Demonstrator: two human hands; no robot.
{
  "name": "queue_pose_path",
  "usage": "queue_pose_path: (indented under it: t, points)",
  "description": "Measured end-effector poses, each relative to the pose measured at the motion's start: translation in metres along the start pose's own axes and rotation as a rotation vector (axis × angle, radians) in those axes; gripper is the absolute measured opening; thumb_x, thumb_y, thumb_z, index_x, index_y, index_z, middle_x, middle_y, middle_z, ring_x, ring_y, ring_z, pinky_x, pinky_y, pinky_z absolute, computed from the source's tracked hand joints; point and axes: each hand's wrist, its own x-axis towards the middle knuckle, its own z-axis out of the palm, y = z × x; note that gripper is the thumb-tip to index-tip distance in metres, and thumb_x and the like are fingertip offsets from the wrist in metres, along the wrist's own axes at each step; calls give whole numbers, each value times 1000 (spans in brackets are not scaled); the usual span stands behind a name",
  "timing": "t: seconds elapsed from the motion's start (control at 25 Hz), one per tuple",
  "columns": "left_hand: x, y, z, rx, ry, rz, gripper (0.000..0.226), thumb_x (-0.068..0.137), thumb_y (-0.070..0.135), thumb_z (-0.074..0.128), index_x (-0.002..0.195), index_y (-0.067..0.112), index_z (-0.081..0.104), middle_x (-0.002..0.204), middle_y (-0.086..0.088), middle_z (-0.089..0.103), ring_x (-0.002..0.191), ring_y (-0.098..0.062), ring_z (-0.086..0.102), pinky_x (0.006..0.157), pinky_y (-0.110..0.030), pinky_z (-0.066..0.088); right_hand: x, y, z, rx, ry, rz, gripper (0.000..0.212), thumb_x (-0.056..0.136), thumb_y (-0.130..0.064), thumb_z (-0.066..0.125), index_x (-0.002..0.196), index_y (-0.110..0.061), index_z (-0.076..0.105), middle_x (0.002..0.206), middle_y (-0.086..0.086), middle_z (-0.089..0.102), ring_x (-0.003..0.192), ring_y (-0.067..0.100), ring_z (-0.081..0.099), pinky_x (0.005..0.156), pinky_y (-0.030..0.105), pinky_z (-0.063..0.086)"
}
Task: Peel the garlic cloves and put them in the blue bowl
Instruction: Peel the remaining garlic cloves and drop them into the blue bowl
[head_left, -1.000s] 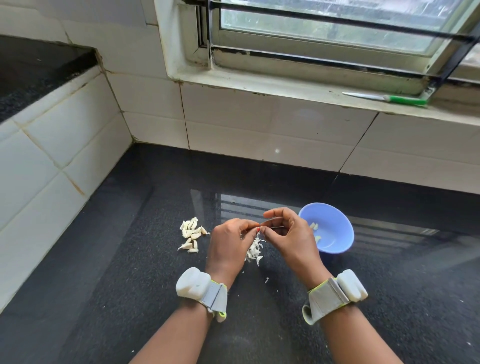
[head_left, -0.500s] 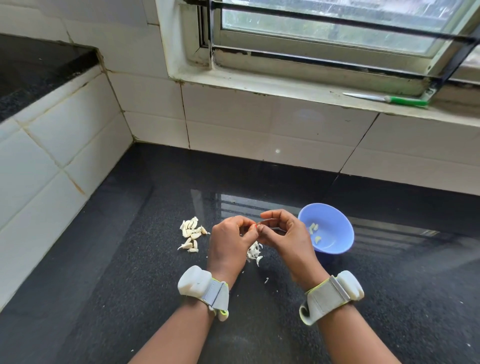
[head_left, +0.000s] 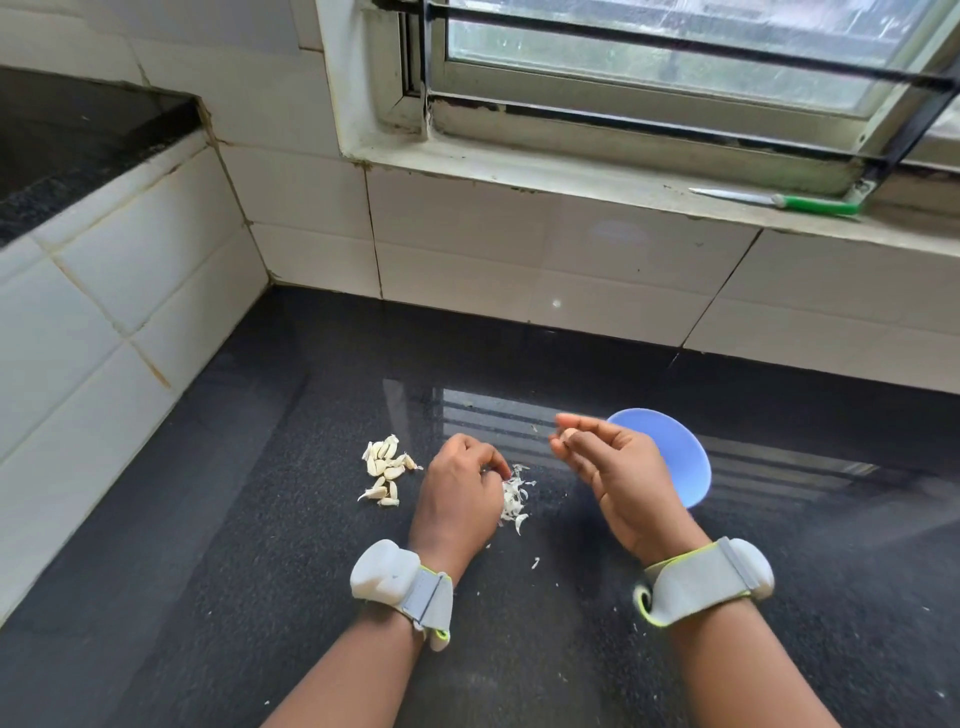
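Several unpeeled garlic cloves (head_left: 385, 467) lie in a small heap on the black counter (head_left: 260, 519), left of my hands. My left hand (head_left: 457, 493) hovers low with curled fingers, its fingertips at a pile of white garlic skins (head_left: 515, 498); whether it holds a skin is hidden. To the right and a little higher, my right hand (head_left: 608, 467) pinches a small pale garlic clove (head_left: 568, 434) at its fingertips. The blue bowl (head_left: 680, 457) stands right behind that hand, which hides its inside.
White tiled walls close off the counter at the back and left. A green-handled knife (head_left: 779, 200) lies on the window sill at the upper right. Small skin flakes (head_left: 536, 562) are scattered near my wrists. Both wrists wear grey bands.
My hands, together at the clove before, have parted. The left one dropped to the skin pile and the right one moved right, toward the blue bowl, with the clove.
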Motion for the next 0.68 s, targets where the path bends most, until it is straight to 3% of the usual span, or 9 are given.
queue_pose_path:
  t: [0.12,0.28,0.44,0.56,0.68]
  points:
    - [-1,-2,2,17,1,1,13,87,19,52,84,19,65,92,3,57,86,-15,54,80,-31,44,5,-13,-25,-179,135,-118,17,89,7,60,97,-5,70,74,2,70,69,7,68,69,15,54]
    - [-2,-4,5,33,14,30,11,90,23,51,90,21,62,92,6,56,87,-13,53,76,-27,41,9,-23,-56,-641,370,-267,25,82,-1,66,90,-24,69,72,-6,64,70,11,62,71,26,48]
    - [-1,-7,6,38,38,34,10,92,21,52,94,21,61,94,7,57,88,-12,54,78,-27,43,12,-17,-68,-940,312,-206,25,81,-2,67,95,-22,63,75,-10,67,76,7,63,67,17,42]
    - [-1,-10,5,13,63,32,7,90,20,56,93,21,62,91,8,59,86,-11,57,78,-28,46,15,-12,-72,-997,320,-192,26,82,2,63,96,-20,62,79,-9,67,73,5,60,59,3,38]
    - [-1,-15,3,-31,98,10,8,90,18,58,96,22,61,90,10,60,82,-8,58,76,-29,49,14,-15,-68,-948,385,-217,19,86,-3,63,97,-20,63,85,-4,66,79,12,61,66,13,39]
